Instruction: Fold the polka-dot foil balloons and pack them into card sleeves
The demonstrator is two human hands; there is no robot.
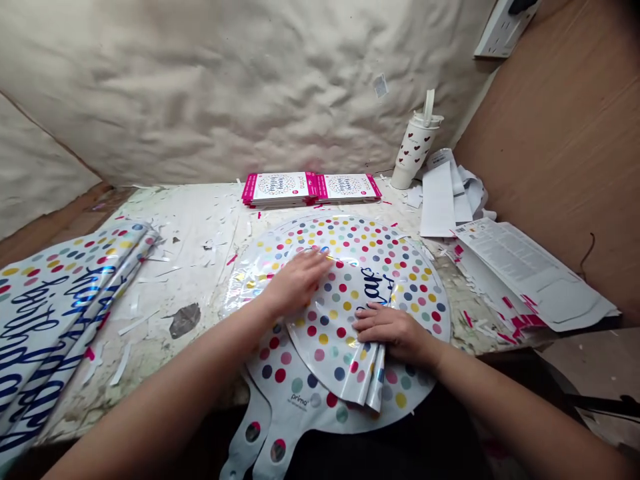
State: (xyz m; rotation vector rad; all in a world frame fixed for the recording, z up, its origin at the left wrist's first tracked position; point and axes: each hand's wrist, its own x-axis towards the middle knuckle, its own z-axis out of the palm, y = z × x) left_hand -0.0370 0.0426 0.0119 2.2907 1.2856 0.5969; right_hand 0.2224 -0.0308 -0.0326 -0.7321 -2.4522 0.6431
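Observation:
Flat foil balloons (420, 287) with coloured dots lie stacked in front of me, their tails hanging over the table's front edge. On top is a polka-dot foil balloon (333, 333), partly folded, with narrow pleats along its right side and some dark blue lettering showing. My left hand (300, 277) rests on its upper left part, fingers stretched out. Lying over the pleats, my right hand (393, 330) has its fingers extended and pressed to the foil; its thumb is hidden.
More folded foil balloons (60, 313) lie at the left. Pink-and-white printed packs (280, 188) are stacked at the back. A white tumbler (414, 150) stands by the wall. Papers (540, 267) and paper scraps cover the right side; a power strip (505, 30) hangs above.

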